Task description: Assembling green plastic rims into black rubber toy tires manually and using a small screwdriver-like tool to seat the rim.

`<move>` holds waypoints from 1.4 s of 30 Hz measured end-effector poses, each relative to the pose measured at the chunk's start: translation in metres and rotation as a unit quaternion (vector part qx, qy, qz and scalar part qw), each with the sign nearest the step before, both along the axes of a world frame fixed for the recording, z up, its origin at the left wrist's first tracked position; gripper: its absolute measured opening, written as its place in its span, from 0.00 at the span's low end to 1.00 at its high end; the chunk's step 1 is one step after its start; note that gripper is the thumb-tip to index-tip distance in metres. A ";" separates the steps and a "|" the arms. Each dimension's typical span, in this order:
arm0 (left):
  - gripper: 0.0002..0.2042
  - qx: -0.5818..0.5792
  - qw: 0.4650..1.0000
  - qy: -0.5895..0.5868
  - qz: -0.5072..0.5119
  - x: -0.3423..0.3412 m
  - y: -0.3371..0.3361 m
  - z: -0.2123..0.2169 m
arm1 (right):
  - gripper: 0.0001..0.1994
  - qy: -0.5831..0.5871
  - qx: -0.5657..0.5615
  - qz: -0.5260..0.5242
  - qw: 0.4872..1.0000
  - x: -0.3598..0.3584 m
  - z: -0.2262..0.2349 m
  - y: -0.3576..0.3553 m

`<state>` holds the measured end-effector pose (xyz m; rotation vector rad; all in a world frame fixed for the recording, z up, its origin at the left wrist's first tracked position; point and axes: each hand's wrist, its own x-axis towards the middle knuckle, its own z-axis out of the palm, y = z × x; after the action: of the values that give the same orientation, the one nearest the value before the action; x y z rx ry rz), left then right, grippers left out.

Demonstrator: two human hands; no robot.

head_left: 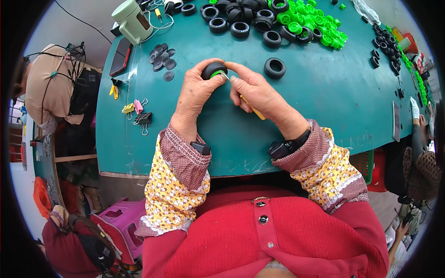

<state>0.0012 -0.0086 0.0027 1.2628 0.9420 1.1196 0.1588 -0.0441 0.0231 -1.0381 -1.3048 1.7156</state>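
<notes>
My left hand (pixel 195 88) is closed around a small black toy tire (pixel 214 69) with a bright green wheel hub (pixel 215 73) inside it. In my right hand (pixel 252 88) is a slim tool with a yellow handle (pixel 252 109); its metal tip meets the edge where hub and tire join. The fingers of both hands come together at the wheel, and they hide part of it. Just right of my hands a loose black tire (pixel 275 68) lies on the green tabletop (pixel 324 102).
Black tires (pixel 240 29) and green hubs (pixel 331 32) are heaped at the back. To the left are black discs (pixel 162 58), binder clips (pixel 139 111), a phone (pixel 121 56) and a pale mug (pixel 132 21). Co-workers sit at both sides; a purple stool (pixel 123 217) stands lower left.
</notes>
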 end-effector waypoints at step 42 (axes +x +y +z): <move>0.14 0.236 0.912 0.331 0.054 0.004 -0.003 0.003 | 0.15 -0.106 0.061 -0.057 0.991 0.006 -0.012 0.013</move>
<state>0.0054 -0.0112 0.0060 2.0888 1.2940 1.0488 0.1646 -0.0312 0.0106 -1.2245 -1.4348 1.4536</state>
